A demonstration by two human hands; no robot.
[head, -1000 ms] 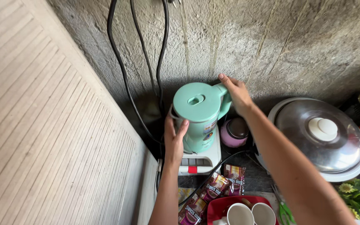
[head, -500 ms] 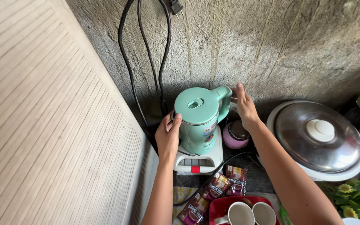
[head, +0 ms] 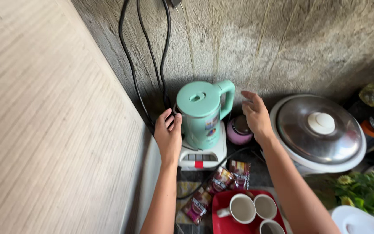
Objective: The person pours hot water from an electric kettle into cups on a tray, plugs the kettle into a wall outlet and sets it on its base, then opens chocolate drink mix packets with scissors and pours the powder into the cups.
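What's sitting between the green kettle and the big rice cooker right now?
In the head view, a small pink pot sits between the green kettle and the rice cooker, with the right hand hovering over it.

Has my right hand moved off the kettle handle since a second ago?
Yes. The right hand has let go of the mint-green kettle handle and drawn away toward the silver pot lid, now hovering open above the small pink jar.

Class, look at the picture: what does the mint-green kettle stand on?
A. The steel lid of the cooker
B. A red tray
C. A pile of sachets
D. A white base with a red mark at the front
D: the mint-green kettle sits upright on the white base, whose front edge bears a red mark.
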